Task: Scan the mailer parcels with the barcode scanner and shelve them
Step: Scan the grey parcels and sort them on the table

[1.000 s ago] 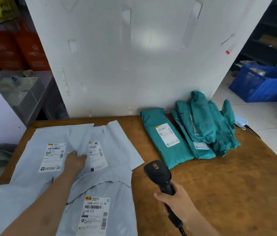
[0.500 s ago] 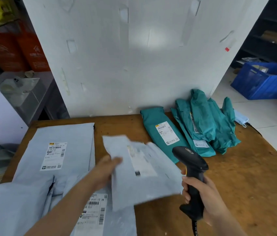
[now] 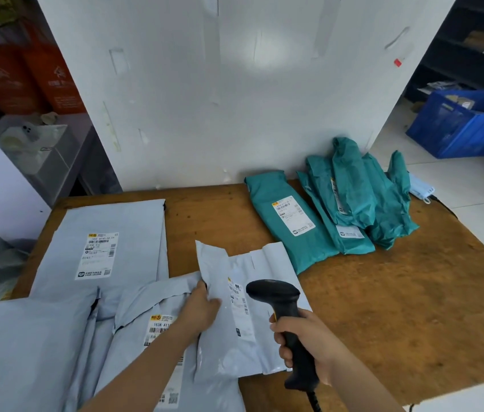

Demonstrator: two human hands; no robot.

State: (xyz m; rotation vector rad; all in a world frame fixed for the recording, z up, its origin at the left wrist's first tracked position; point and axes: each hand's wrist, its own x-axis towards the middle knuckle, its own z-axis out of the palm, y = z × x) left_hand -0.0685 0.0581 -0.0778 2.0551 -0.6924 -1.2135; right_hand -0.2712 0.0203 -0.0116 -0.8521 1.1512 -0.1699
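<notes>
Step in hand: scanning. My left hand (image 3: 202, 310) pinches the grey parcel (image 3: 228, 352) at its left edge, fingers closed on the film. The parcel is at the front of the table (image 3: 398, 307), face up, partly overlapping another grey parcel (image 3: 151, 304) beneath it. Its far corner curls upward, and I cannot tell whether the rest lies flat. My right hand (image 3: 309, 349) is wrapped fully round the handle of the scanner (image 3: 279, 295), whose head is just above the right side of the parcel's label (image 3: 238, 310). In my judgement the next move requires the label to be flat and steady, the scanner aimed squarely at the barcode lines, and the trigger pressed; the film is soft, so a crease across the code may block the read. The parcel then goes to a shelf. More grey parcels (image 3: 101, 233) lie at the left of the table, and green parcels (image 3: 288, 224) lie at the far right, against the white panel. None is shelved yet. Containers: a blue crate (image 3: 466, 126) stands on the floor at the right and holds what look like flat cardboard or paper items; details are too small to tell. A clear box (image 3: 29, 144) at the left holds pale objects I cannot identify. Dark shelves (image 3: 478, 40) at the right carry a few items.
</notes>
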